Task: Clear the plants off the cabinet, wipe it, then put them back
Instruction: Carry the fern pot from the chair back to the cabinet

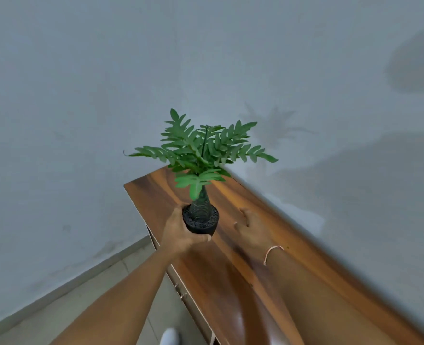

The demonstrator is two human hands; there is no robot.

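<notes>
A small green plant (201, 150) with fern-like leaves stands upright in a round black pot (202, 224). My left hand (181, 232) grips the pot from the left and below, holding it above the front edge of the wooden cabinet (230, 270). My right hand (252, 226) hovers just to the right of the pot, over the cabinet top, fingers apart and holding nothing. A thin bracelet circles that wrist.
The glossy brown cabinet top runs from the middle of the view to the lower right along a grey wall (330, 120). Small drawer knobs (181, 296) show on its front. Pale tiled floor (81, 307) lies to the left, with a white shoe (170, 336) at the bottom edge.
</notes>
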